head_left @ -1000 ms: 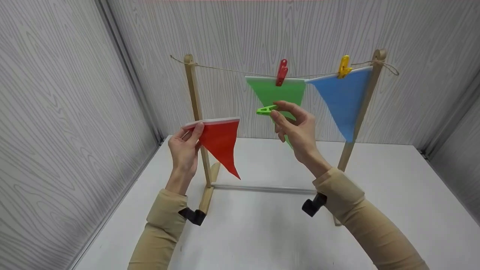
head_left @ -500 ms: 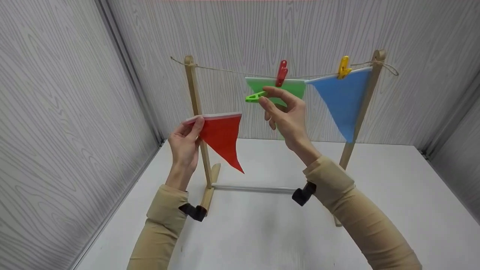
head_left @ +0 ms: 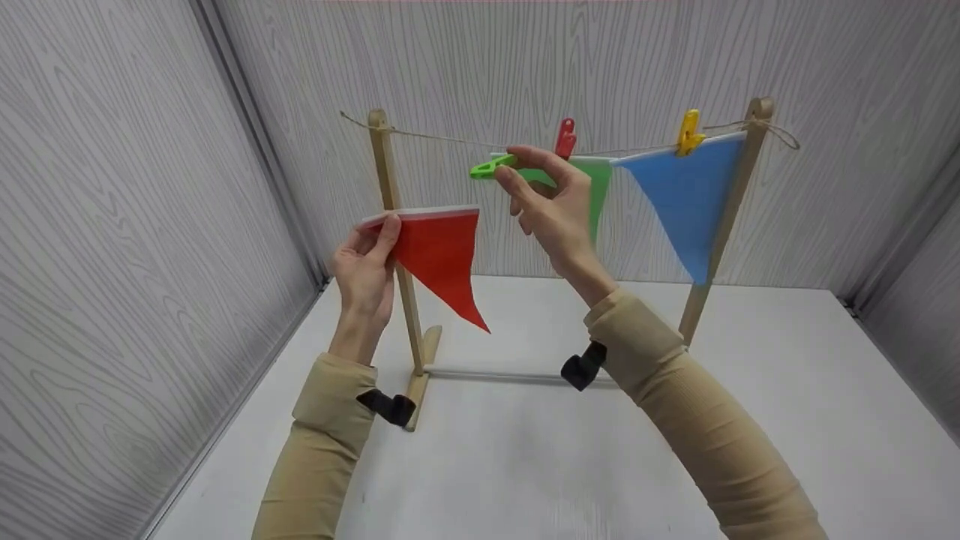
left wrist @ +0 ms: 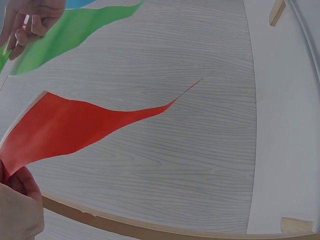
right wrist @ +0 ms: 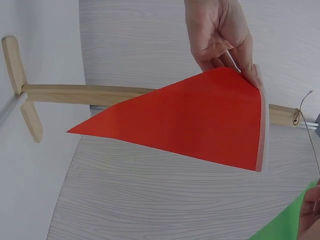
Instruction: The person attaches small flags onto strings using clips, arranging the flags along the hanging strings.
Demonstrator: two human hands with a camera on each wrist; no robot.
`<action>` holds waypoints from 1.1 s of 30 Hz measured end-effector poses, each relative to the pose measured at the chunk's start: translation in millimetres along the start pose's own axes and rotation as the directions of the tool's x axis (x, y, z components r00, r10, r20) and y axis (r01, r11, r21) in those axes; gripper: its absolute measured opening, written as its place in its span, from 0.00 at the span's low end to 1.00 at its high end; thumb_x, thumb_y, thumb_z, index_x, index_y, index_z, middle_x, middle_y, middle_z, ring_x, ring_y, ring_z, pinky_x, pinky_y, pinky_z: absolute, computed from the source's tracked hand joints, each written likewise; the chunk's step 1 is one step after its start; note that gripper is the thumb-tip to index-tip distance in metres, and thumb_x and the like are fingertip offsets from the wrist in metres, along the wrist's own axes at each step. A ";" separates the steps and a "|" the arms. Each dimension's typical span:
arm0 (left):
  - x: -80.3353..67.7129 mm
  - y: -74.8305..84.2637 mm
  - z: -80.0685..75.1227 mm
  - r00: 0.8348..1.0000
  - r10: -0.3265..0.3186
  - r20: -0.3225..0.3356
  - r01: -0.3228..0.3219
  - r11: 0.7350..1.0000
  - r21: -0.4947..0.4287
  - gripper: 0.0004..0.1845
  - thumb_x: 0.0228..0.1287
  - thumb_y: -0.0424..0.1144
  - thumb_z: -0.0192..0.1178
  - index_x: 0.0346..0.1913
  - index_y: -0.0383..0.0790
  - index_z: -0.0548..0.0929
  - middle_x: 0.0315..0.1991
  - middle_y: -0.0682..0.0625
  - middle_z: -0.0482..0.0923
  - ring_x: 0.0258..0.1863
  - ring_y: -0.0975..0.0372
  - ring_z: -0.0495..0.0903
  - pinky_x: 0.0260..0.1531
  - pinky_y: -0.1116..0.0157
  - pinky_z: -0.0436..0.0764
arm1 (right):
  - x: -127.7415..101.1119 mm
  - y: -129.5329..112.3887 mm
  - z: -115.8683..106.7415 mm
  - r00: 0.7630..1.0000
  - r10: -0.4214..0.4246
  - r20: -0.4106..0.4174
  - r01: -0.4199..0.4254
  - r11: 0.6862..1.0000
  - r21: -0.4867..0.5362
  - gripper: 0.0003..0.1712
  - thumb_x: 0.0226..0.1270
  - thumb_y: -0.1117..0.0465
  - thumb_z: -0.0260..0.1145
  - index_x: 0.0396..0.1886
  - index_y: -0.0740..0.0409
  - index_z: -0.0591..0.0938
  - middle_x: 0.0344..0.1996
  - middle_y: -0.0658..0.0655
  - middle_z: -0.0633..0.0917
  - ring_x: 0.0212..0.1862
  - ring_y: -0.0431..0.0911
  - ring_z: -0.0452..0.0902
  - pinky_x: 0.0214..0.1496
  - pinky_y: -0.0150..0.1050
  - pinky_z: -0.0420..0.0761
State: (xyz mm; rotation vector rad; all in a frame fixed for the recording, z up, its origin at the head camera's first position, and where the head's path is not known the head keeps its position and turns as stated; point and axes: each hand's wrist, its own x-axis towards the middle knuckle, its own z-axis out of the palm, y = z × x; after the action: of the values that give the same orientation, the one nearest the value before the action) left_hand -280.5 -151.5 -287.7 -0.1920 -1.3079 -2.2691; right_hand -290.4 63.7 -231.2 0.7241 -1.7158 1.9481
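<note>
My left hand pinches a red triangular pennant by the left end of its white-edged top; the pennant hangs below the string with its point down. Between thumb and forefinger, my right hand holds a light green clothespin, its nose pointing left, just under the string. Behind that hand, a green pennant hangs from a red clothespin and is partly covered. In the right wrist view the red pennant spreads out flat from the left hand.
A blue pennant hangs at the right under a yellow clothespin. The string runs between a left wooden post and a right post. A pale rod joins them low down, above a white tabletop.
My right hand has moved up and left with the light green clothespin, nearing the string. My left hand has raised the red pennant a little.
</note>
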 end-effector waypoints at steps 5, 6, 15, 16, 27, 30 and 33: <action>3.1 5.8 4.3 1.000 0.010 0.005 -0.010 1.000 -0.005 0.07 0.66 0.27 0.64 0.43 0.39 0.85 0.38 0.50 0.87 0.43 0.58 0.84 0.52 0.64 0.85 | 5.6 -4.5 5.5 0.998 -0.055 0.005 0.055 0.997 -0.045 0.18 0.69 0.65 0.68 0.57 0.64 0.82 0.37 0.48 0.85 0.22 0.40 0.73 0.22 0.27 0.71; 3.7 6.7 5.0 1.000 0.008 0.008 -0.008 1.000 -0.004 0.07 0.66 0.27 0.63 0.44 0.38 0.85 0.39 0.50 0.87 0.44 0.58 0.84 0.52 0.64 0.85 | 6.8 -5.3 6.4 0.998 -0.068 0.006 0.068 0.996 -0.053 0.18 0.69 0.65 0.68 0.57 0.64 0.82 0.38 0.48 0.85 0.22 0.40 0.73 0.22 0.27 0.71; 8.6 13.4 13.4 1.000 0.013 -0.002 -0.013 1.000 -0.004 0.08 0.66 0.28 0.64 0.46 0.37 0.84 0.39 0.51 0.87 0.45 0.57 0.84 0.55 0.61 0.84 | 19.6 -14.5 13.6 0.992 -0.121 0.030 0.123 0.989 -0.080 0.18 0.69 0.65 0.68 0.57 0.66 0.81 0.45 0.57 0.85 0.23 0.39 0.80 0.20 0.28 0.73; 9.0 14.1 14.5 1.000 0.014 -0.003 -0.014 1.000 -0.004 0.07 0.66 0.28 0.64 0.46 0.37 0.84 0.39 0.50 0.87 0.45 0.57 0.84 0.55 0.61 0.84 | 21.3 -15.4 14.1 0.992 -0.125 0.032 0.127 0.989 -0.082 0.18 0.69 0.65 0.68 0.57 0.66 0.81 0.46 0.59 0.85 0.23 0.40 0.81 0.20 0.28 0.74; 15.7 19.9 26.6 0.999 0.033 -0.012 -0.034 0.999 -0.031 0.07 0.66 0.28 0.65 0.45 0.35 0.82 0.39 0.50 0.86 0.44 0.59 0.84 0.59 0.58 0.82 | 36.5 -23.4 18.8 0.996 -0.093 0.011 0.094 0.992 -0.090 0.19 0.69 0.62 0.69 0.57 0.62 0.82 0.44 0.56 0.85 0.24 0.43 0.79 0.21 0.29 0.73; 17.5 21.3 29.1 0.999 0.033 -0.012 -0.034 0.999 -0.030 0.07 0.66 0.29 0.65 0.44 0.36 0.82 0.39 0.49 0.86 0.43 0.59 0.84 0.58 0.59 0.82 | 39.5 -24.8 20.8 0.996 -0.085 0.010 0.085 0.993 -0.082 0.19 0.68 0.62 0.69 0.57 0.62 0.82 0.44 0.54 0.85 0.23 0.43 0.79 0.19 0.29 0.71; 18.4 22.4 30.1 0.999 0.027 -0.016 -0.028 0.999 -0.030 0.07 0.65 0.29 0.66 0.45 0.35 0.82 0.40 0.48 0.85 0.43 0.59 0.84 0.58 0.60 0.82 | 41.9 -24.7 23.9 0.997 -0.081 0.016 0.082 0.993 -0.087 0.19 0.68 0.63 0.69 0.57 0.63 0.82 0.44 0.55 0.84 0.21 0.41 0.77 0.18 0.29 0.70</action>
State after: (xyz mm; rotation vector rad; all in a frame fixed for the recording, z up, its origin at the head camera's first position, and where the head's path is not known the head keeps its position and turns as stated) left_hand -289.1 -141.9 -248.0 -0.2011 -1.2556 -2.2641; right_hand -304.5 42.7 -183.3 0.7632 -1.7394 1.8056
